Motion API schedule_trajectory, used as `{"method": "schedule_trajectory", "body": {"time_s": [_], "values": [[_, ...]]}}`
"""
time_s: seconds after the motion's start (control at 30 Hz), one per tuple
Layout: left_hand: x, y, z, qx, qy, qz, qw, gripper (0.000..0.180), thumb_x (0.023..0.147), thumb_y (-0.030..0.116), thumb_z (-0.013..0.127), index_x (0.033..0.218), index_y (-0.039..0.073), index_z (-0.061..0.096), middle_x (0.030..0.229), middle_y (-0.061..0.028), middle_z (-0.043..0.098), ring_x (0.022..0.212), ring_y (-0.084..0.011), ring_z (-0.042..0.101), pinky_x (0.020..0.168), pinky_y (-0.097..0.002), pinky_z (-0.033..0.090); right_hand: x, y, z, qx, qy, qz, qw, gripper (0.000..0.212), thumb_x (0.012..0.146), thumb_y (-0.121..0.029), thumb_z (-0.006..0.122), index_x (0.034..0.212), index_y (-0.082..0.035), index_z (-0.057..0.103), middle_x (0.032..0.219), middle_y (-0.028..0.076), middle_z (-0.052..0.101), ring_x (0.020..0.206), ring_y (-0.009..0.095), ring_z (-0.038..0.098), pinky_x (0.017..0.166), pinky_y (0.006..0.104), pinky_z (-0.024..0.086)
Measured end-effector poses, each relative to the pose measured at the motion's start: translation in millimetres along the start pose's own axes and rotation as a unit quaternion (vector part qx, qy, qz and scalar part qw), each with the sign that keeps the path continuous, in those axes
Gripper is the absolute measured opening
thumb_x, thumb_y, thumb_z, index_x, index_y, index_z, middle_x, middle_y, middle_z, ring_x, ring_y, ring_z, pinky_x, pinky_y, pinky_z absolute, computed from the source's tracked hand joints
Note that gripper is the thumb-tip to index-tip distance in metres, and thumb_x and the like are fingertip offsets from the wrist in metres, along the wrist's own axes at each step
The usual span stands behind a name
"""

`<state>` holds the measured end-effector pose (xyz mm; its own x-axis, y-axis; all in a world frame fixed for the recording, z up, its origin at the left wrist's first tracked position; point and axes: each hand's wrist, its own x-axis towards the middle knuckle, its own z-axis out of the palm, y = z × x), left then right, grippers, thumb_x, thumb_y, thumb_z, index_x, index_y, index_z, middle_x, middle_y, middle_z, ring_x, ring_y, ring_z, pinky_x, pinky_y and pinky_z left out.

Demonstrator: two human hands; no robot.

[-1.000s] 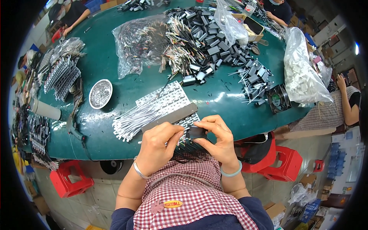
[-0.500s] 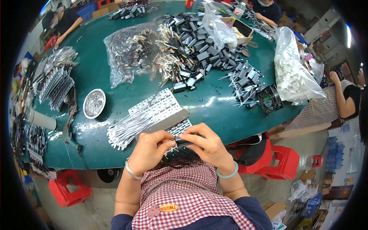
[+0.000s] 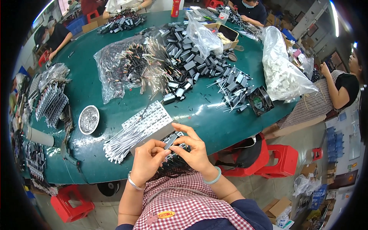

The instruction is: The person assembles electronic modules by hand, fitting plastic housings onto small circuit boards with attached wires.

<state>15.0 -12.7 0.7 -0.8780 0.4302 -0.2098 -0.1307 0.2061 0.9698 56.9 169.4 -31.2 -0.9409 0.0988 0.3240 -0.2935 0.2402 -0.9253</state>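
Low over the table's near edge, a small dark grey rectangular plastic casing (image 3: 171, 141) is held between my two hands. My left hand (image 3: 147, 161) pinches its near end with thumb and fingertips. The thumb and a finger of my right hand (image 3: 196, 152) close on its right side, with the index finger lifted. Just beyond lies a long grey bar (image 3: 155, 137) across a white gridded sheet (image 3: 155, 115) and a bundle of white leads (image 3: 120, 145). Dark parts with thin wires lie under my hands, partly hidden.
Mid-table is a heap of black casings (image 3: 188, 57) beside a clear bag of wires (image 3: 111, 73). A metal bowl (image 3: 89, 120) stands left, near a white cylinder (image 3: 40, 136). A fan (image 3: 260, 100) and a white-filled bag (image 3: 281, 73) are right. Red stools (image 3: 281, 161) stand below; people sit around.
The casing has come into clearer view as my hands tilt it. My right index finger has lifted away. The whole view has shifted, showing more of the far side.
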Motion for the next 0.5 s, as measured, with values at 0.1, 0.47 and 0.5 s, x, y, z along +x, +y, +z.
{"method": "schedule_trajectory", "body": {"time_s": [0.1,0.47,0.5], "values": [[3,2,5,-0.018,-0.001,-0.016,1.0,0.015,0.087,0.004,0.072,0.096,-0.005,0.064,0.073,-0.006,0.07,0.057,-0.0051,0.059,0.049,-0.0212,0.047,0,2,1,0.064,0.026,-0.001,0.998,0.009,0.083,0.001,0.073,0.091,0.001,0.07,0.135,0.017,0.056,0.122,0.025,0.055,0.102,0.0375,0.044],[3,-24,-30,0.136,0.202,0.132,0.961,0.024,0.085,0.002,0.071,0.109,0.0,0.066,0.085,-0.0102,0.068,0.075,-0.0141,0.065,0.068,-0.0291,0.053,61,9,-106,0.038,0.318,-0.107,0.941,0.004,0.101,-0.002,0.051,0.1,0.001,0.049,0.107,0.021,0.067,0.083,0.02,0.071,0.072,0.0289,0.057],[2,-25,-39,0.183,0.222,0.086,0.954,0.024,0.085,0.0,0.069,0.109,0.001,0.067,0.089,-0.0105,0.069,0.076,-0.0185,0.065,0.069,-0.0316,0.053,70,18,-119,-0.024,0.342,-0.157,0.926,0.003,0.1,0.0,0.052,0.1,0.001,0.05,0.107,0.02,0.068,0.085,0.02,0.072,0.073,0.0301,0.057]]}}
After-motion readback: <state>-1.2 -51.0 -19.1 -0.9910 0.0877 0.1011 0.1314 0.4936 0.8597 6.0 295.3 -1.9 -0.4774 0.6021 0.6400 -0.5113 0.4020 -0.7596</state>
